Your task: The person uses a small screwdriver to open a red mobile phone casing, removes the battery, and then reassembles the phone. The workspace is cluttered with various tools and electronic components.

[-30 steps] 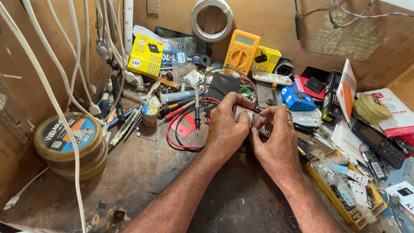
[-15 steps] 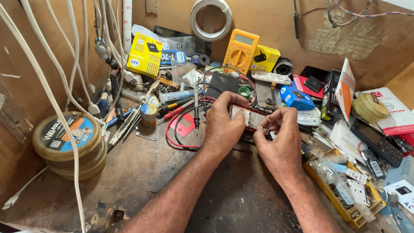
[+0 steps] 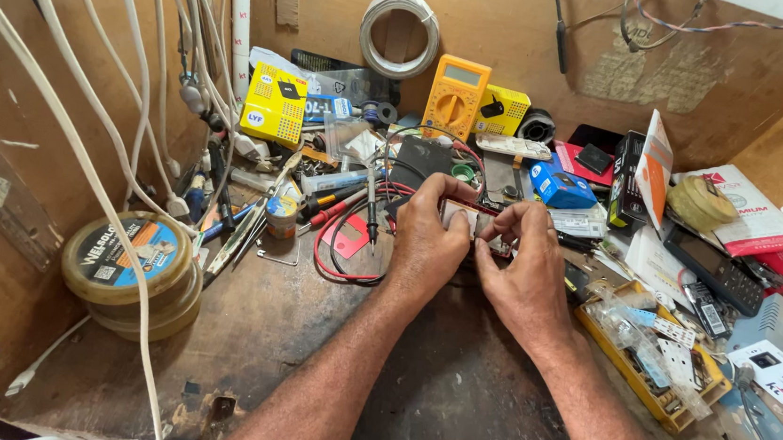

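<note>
My left hand (image 3: 428, 237) and my right hand (image 3: 524, 269) meet at the middle of a cluttered wooden bench (image 3: 267, 351). Together they grip a small flat device with a red edge (image 3: 469, 214), left fingers on its left end, right fingers on its right end. Most of the device is hidden under my fingers. Red and black test leads (image 3: 345, 235) loop on the bench just left of my left hand. A yellow multimeter (image 3: 455, 98) stands against the back wall beyond the hands.
Round tins (image 3: 127, 272) are stacked at the left. White cables (image 3: 118, 111) hang down the left wall. A yellow parts tray (image 3: 647, 370), a black handset (image 3: 717, 272), boxes and papers crowd the right. A coil of white wire (image 3: 399, 34) hangs on the back wall.
Both hands have shifted slightly on the small device, with the right fingers curling closer over its right end. The things on the bench have not moved.
</note>
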